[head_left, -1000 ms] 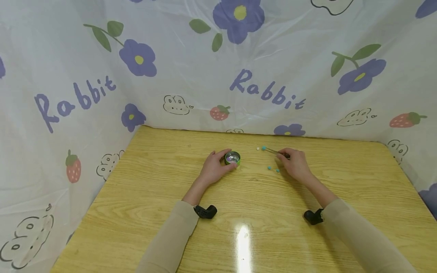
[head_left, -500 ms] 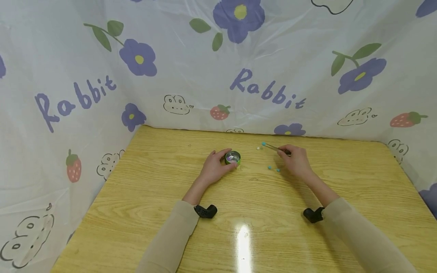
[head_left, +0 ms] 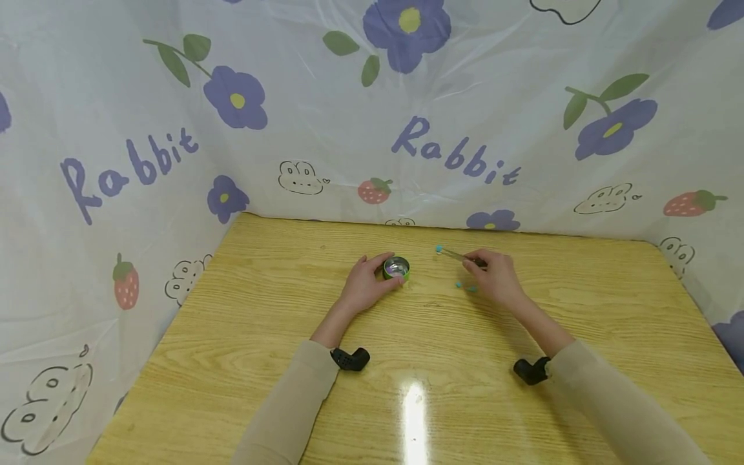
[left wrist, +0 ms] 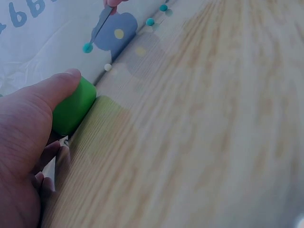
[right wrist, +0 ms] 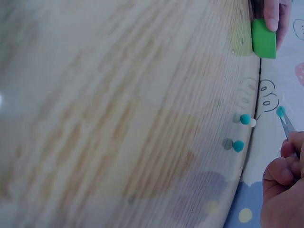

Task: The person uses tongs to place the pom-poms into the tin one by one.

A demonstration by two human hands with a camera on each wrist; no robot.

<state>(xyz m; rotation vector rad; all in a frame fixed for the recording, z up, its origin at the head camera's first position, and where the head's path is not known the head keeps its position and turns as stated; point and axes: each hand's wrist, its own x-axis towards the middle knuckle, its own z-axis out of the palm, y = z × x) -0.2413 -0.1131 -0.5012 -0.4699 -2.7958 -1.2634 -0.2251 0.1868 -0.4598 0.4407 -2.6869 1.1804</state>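
My left hand [head_left: 363, 284] holds a small round green tin [left wrist: 78, 107] between thumb and fingers on the table. In the head view the tin's shiny inside faces up. My right hand [head_left: 494, 274] pinches metal tweezers [head_left: 453, 254] that point left. A blue bead [right wrist: 280, 111] is caught in their tips, raised above the tabletop in both wrist views. Below it lies a white bead [left wrist: 108, 67], mostly covered in the head view by the held one. Two more blue beads [head_left: 458, 285] lie on the table just left of my right hand.
The wood-grain table [head_left: 372, 387] ends at the back against a white curtain [head_left: 325, 116] printed with flowers and rabbits. Each wrist carries a black camera mount [head_left: 351, 360]. A bright light reflection falls on the table's near part.
The right hand has raised the blue bead in the tweezers and carried it left, from beside the white bead to over it. The left hand and tin stay in place.
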